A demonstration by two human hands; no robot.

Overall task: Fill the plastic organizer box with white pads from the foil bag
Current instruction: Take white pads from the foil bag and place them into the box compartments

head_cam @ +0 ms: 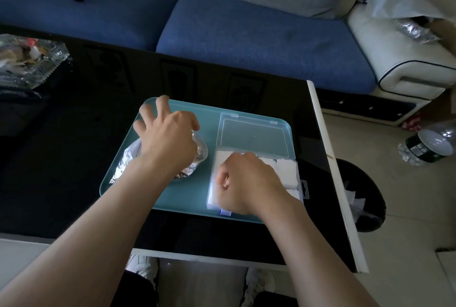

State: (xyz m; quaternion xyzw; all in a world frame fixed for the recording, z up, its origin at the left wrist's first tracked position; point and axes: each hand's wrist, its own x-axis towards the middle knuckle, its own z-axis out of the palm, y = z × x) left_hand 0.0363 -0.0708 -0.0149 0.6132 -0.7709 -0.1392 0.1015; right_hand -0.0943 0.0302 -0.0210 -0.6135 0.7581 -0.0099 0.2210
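I see left hand (170,136) fingers spread apart over foil bag (201,152); right hand (249,183) fingers curled onto white pads (286,170) in organizer box (254,135), grip indiscernible.

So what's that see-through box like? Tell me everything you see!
The plastic organizer box is clear, sitting on the right side of the teal tray. Its lid lies flipped open behind it. A blue latch shows on the near edge, a hang tab on the right. White pads lie inside, and the right hand rests on them.
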